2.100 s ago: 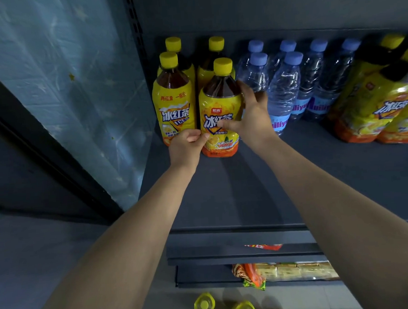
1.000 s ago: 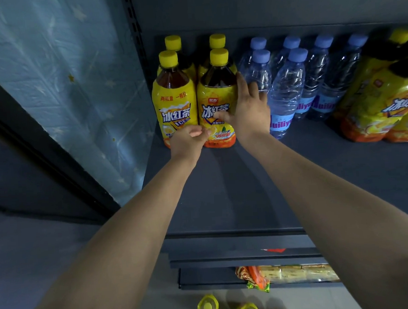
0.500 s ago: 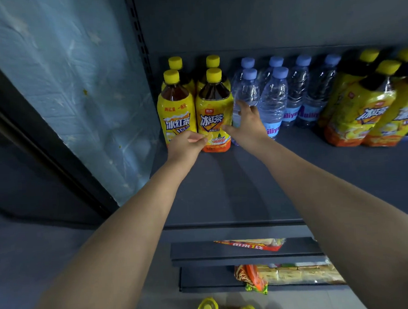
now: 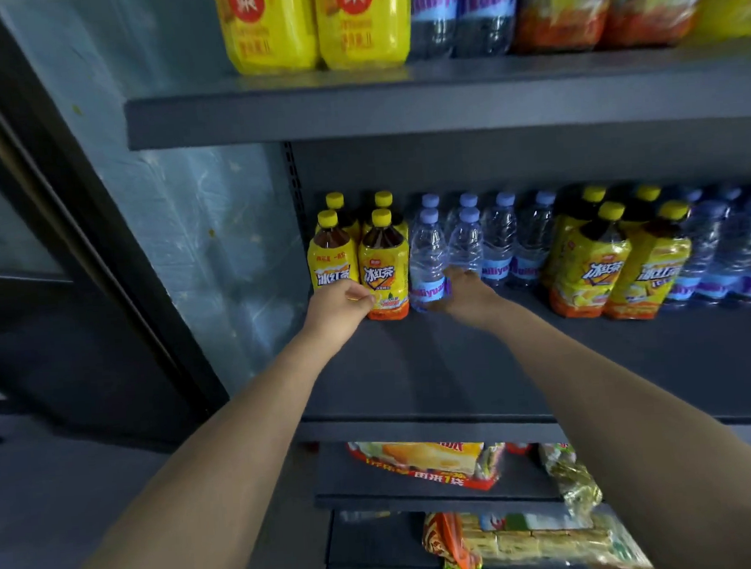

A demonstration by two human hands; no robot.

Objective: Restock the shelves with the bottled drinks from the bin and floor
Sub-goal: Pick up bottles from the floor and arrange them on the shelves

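Dark grey middle shelf [image 4: 436, 368] is seen from above, with the upper shelf [image 4: 398, 107] over it and a bluish wall [image 4: 195, 233] on the left. On the upper shelf, only the lower halves of yellow-labelled bottles [image 4: 318, 24] and water bottles are seen. Snack packs [image 4: 424, 461] are laid on the lower shelves. A second tea group [image 4: 614, 265] is stood upright toward the right of the middle shelf, with more water beyond it. The clear water bottles [image 4: 501, 241] are lined up mid-shelf, blue caps on, two rows deep. Four iced tea bottles are packed two by two at the shelf's far-left end; the front-right tea bottle [image 4: 384, 275] is stood upright just beside the front-left tea bottle [image 4: 330, 260] and touching the front water bottle [image 4: 427, 254]. The left hand [image 4: 337, 306] is curled into a loose fist, low in front of the front-left tea bottle, knuckles touching the front-right one; nothing is gripped. The right hand [image 4: 462, 294] is placed against the base of the front water bottle, but it is motion-blurred, so a grip cannot be told from a flat push.
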